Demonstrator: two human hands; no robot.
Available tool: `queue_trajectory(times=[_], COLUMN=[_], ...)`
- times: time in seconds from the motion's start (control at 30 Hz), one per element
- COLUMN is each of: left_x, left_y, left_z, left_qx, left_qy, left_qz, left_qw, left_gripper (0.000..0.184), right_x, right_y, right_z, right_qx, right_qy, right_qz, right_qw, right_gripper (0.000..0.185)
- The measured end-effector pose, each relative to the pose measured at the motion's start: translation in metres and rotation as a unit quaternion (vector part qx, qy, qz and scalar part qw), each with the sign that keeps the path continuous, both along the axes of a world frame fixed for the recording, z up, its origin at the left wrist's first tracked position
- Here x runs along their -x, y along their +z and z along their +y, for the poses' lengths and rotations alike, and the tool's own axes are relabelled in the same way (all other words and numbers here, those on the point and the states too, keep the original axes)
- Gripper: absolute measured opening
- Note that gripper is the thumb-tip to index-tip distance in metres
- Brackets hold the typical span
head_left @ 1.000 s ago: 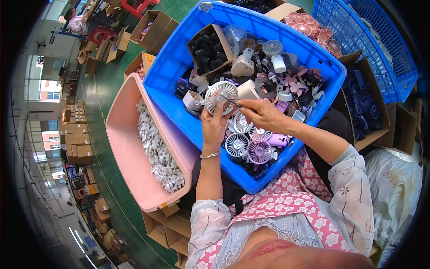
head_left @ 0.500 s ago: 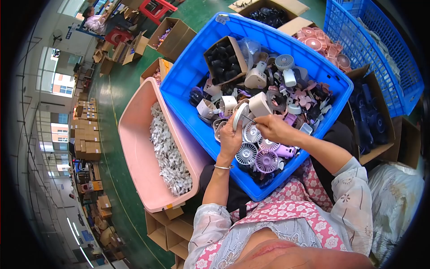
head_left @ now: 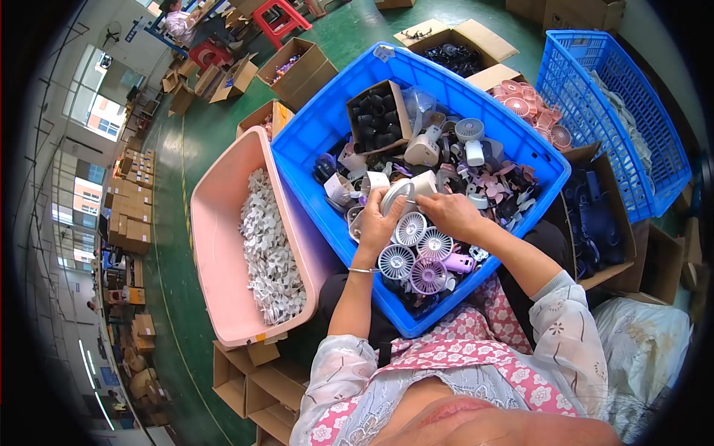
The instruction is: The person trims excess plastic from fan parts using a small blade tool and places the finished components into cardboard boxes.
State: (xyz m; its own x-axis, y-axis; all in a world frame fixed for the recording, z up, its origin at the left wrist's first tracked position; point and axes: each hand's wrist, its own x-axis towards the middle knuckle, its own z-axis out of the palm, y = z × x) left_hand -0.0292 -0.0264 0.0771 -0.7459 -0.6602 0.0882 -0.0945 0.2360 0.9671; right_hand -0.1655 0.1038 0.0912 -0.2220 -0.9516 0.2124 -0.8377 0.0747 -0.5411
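My left hand (head_left: 378, 224) is closed around a white round fan head (head_left: 398, 195), held tilted above the blue bin (head_left: 312, 195). Close to its right side is my right hand (head_left: 452, 215), its fingers pinched on a thin dark tool that is mostly hidden at this angle. Below the hands lie white fan grilles (head_left: 396, 262) and a purple fan (head_left: 428, 276). Further up in the bin are a small carton of black parts (head_left: 377, 119), a grey-white fan (head_left: 468, 129) and mixed purple and black pieces.
A pink tub (head_left: 223, 260) holding white parts (head_left: 271, 256) stands at the left. Cartons of pink parts (head_left: 526, 108) and dark blue parts (head_left: 595, 212) stand at the right, near a blue basket (head_left: 595, 97). A person (head_left: 181, 24) sits at the far upper left.
The fan head has turned from facing me to a slanted, nearly edge-on view, and my right hand has come closer to it. The whole view has shifted.
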Motion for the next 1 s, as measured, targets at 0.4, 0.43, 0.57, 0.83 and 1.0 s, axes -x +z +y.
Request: queue_trajectory(times=[0.4, 0.43, 0.57, 0.83, 1.0], left_x=[-0.018, -0.018, -0.015, -0.003, -0.006], left_y=[0.004, 0.007, -0.008, -0.032, -0.035], left_z=[-0.001, -0.001, 0.002, 0.025, -0.006], left_qx=[-0.336, -0.349, -0.261, 0.069, -0.460], left_qy=[-0.097, -0.105, -0.031, 0.089, 0.059], left_qz=[-0.020, -0.020, -0.064, -0.066, 0.205], left_qw=[0.937, 0.931, 0.963, 0.992, 0.862], left_gripper=[0.058, 0.056, 0.050, 0.050, 0.043], right_x=[-0.014, -0.016, -0.023, -0.034, -0.037], right_y=[-0.001, -0.003, -0.002, -0.023, -0.001], right_z=[0.005, 0.005, 0.007, 0.007, 0.003], right_qx=[-0.062, -0.067, -0.073, -0.059, -0.079], right_qy=[0.107, 0.103, 0.091, 0.066, 0.051], right_qz=[0.136, 0.131, 0.096, -0.079, -0.400], right_qw=[0.983, 0.984, 0.988, 0.993, 0.912], right_gripper=[0.027, 0.029, 0.025, 0.010, 0.020])
